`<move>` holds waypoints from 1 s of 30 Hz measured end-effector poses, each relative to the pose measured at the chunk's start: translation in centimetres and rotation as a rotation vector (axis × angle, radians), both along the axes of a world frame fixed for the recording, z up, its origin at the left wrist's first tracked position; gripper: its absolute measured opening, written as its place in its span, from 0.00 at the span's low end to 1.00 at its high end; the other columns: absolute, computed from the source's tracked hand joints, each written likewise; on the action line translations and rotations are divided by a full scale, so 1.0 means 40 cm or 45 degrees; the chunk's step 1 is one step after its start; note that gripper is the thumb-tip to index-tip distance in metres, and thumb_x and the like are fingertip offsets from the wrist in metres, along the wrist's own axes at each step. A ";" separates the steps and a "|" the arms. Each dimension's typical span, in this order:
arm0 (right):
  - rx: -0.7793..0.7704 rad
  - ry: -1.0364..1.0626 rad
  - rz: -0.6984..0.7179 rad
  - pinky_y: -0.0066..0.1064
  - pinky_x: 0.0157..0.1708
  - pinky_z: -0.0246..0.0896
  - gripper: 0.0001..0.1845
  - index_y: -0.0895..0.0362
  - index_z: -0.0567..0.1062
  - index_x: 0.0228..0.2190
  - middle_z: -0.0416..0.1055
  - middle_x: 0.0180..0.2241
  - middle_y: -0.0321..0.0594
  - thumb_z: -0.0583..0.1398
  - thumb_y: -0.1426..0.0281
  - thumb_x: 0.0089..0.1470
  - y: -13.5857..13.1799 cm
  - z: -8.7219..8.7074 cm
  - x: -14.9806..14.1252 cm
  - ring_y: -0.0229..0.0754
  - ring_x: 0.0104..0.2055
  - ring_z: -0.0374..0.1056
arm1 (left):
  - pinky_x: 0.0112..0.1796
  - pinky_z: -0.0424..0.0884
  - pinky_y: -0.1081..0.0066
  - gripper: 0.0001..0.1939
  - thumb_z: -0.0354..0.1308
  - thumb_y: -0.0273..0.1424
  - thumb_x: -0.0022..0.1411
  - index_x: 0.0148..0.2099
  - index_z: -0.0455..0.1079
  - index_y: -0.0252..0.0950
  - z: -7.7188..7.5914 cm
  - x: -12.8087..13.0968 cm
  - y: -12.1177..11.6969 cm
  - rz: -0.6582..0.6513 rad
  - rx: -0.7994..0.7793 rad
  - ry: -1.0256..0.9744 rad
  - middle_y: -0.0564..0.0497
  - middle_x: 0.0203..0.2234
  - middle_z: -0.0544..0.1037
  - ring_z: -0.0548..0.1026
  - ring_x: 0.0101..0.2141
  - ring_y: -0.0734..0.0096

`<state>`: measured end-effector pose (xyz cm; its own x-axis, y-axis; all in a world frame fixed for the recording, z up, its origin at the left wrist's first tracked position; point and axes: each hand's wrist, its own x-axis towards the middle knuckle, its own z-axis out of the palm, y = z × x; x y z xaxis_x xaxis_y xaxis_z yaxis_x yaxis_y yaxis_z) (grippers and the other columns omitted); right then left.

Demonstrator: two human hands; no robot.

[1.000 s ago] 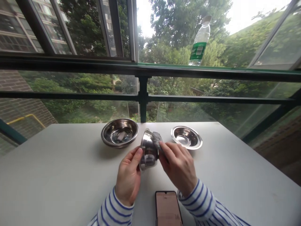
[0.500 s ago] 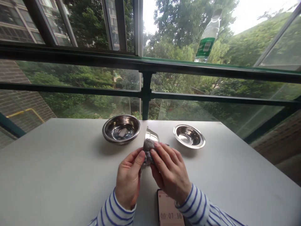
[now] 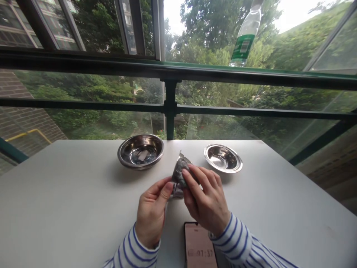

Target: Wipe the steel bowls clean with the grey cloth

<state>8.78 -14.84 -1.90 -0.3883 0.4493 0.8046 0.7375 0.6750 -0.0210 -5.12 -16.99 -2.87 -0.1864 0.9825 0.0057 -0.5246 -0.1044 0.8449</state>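
My left hand (image 3: 153,209) pinches the edge of a small metal bowl (image 3: 177,192) between thumb and fingers. The bowl is tipped on its side above the table, and most of it is covered. My right hand (image 3: 206,196) presses a grey speckled cloth (image 3: 180,172) against the bowl, fingers bent over it. Whether the cloth also reaches inside the bowl cannot be made out.
On the white table (image 3: 69,208), a wider metal bowl (image 3: 122,163) stands back left, and a shallower metal bowl (image 3: 237,168) back right. A phone (image 3: 199,242) showing a timer lies by my right wrist. Beyond are a green railing (image 3: 111,107) and a plastic bottle (image 3: 245,42).
My right hand has moved slightly right with the cloth, which now covers more of the bowl's upper side. My left hand keeps its pinch. The view has shifted a little.
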 end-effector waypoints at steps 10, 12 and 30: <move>-0.003 -0.045 0.044 0.46 0.50 0.51 0.17 0.57 0.69 0.46 0.67 0.48 0.47 0.54 0.71 0.53 0.000 0.011 -0.003 0.49 0.49 0.61 | 0.43 0.69 0.75 0.09 0.61 0.31 0.53 0.39 0.76 0.42 -0.023 -0.010 0.005 -0.031 0.067 0.074 0.54 0.33 0.81 0.76 0.37 0.72; -0.086 0.025 -0.023 0.45 0.48 0.53 0.18 0.58 0.68 0.47 0.67 0.48 0.48 0.53 0.70 0.54 0.010 0.016 0.003 0.49 0.49 0.60 | 0.42 0.68 0.75 0.09 0.61 0.30 0.54 0.39 0.76 0.42 -0.028 -0.008 0.005 -0.049 0.069 0.120 0.54 0.33 0.81 0.76 0.37 0.73; -0.102 0.025 0.107 0.47 0.50 0.50 0.19 0.57 0.67 0.48 0.65 0.49 0.47 0.53 0.71 0.53 0.012 0.004 0.003 0.49 0.51 0.58 | 0.41 0.69 0.73 0.09 0.62 0.31 0.52 0.38 0.76 0.40 -0.020 -0.009 0.004 -0.024 0.028 0.025 0.51 0.32 0.81 0.76 0.35 0.71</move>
